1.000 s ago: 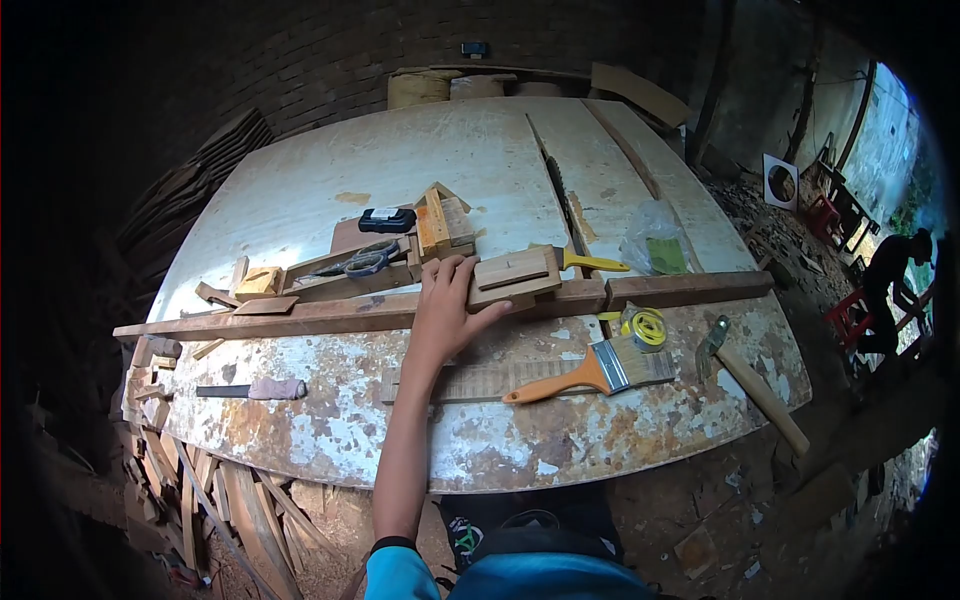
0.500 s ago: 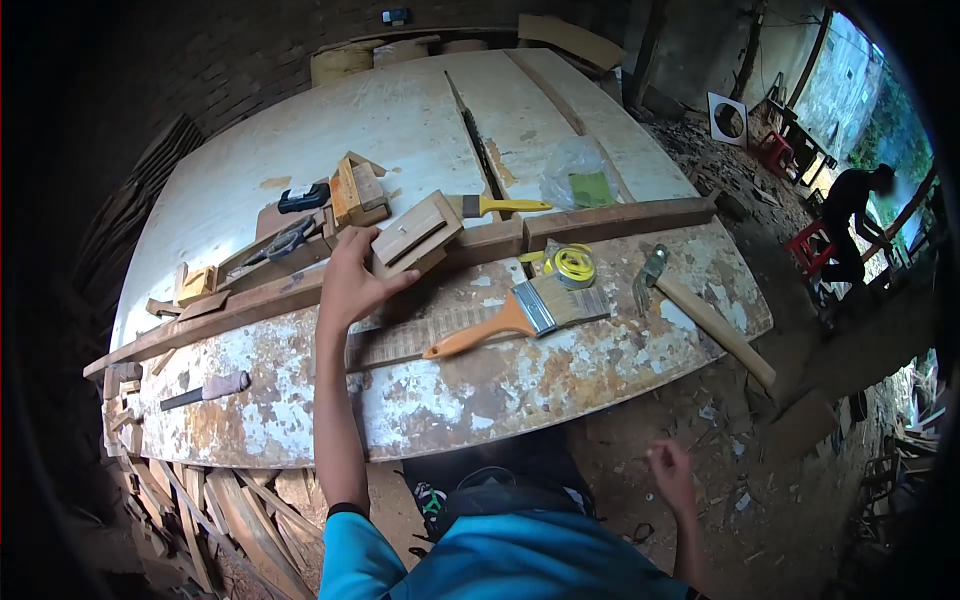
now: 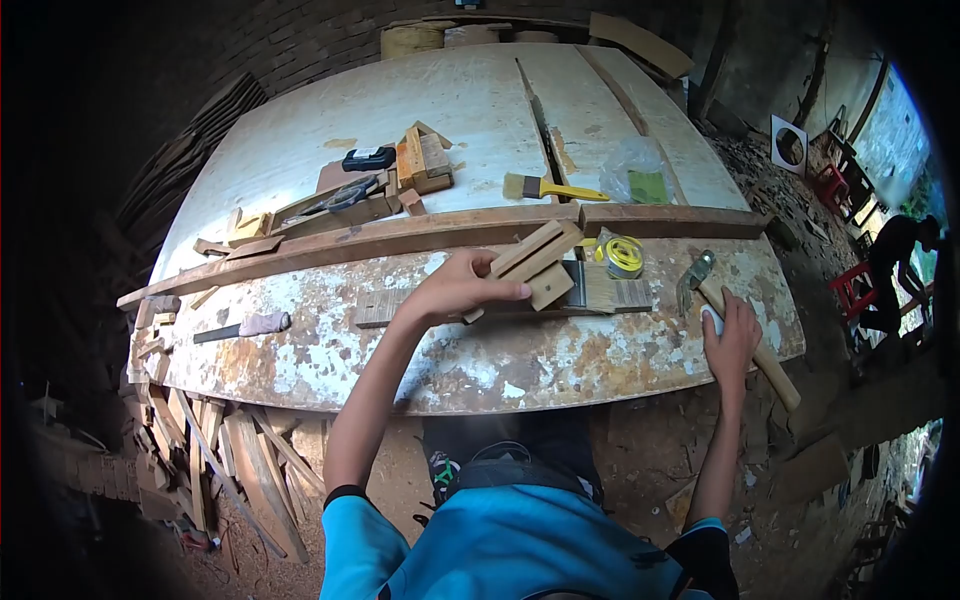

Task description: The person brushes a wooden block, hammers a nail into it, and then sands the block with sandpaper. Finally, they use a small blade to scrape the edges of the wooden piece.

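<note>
My left hand grips a slotted wooden block, tilted, above the front part of the worktable. Behind the block lies a wide paintbrush on a flat wooden strip; hand and block hide its handle. At the right, my right hand is closed over the handle of a claw hammer, whose head rests on the table. A yellow tape measure lies between the block and the hammer.
A long wooden beam crosses the worktable. Beyond it are a yellow-handled brush, a plastic bag, wooden pieces and pliers. A chisel-like tool lies left. Another person is far right.
My left hand has brought the block right and nearer, turning it over. My right hand has risen from beside my body onto the hammer handle. The view has shifted.
</note>
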Demonstrator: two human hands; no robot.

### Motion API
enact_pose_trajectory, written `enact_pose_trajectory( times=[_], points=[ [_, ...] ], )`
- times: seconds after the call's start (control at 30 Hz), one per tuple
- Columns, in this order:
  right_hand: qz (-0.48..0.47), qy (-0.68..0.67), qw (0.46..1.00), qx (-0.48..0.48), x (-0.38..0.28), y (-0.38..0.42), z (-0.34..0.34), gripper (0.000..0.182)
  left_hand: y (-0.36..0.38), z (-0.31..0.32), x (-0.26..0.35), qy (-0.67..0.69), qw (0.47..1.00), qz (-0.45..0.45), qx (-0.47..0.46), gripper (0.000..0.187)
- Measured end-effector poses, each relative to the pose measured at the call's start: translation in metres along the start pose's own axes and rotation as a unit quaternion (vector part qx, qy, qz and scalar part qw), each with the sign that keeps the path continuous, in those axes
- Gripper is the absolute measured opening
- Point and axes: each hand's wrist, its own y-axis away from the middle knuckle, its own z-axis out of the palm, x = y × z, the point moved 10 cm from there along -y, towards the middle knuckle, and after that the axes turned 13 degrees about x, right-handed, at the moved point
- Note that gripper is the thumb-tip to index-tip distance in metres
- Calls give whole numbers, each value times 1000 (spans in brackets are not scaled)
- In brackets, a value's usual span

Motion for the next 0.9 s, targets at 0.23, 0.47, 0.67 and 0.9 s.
enact_pose_trajectory(
  times=[0.23,0.47,0.67,0.9],
  points=[
    [8,9,1000,0,1,-1,0,49,-6,14,20,-15,995,98,12,75],
    [26,30,999,8,3,-3,3,46,16,35,21,-134,987,70,-51,80],
    [21,82,994,-70,9,-22,19,37,29,-9,16,-234,966,108,12,78],
    [92,-82,991,-46,15,-44,-19,40,44,-2,34,-307,933,187,16,82]
  ],
)
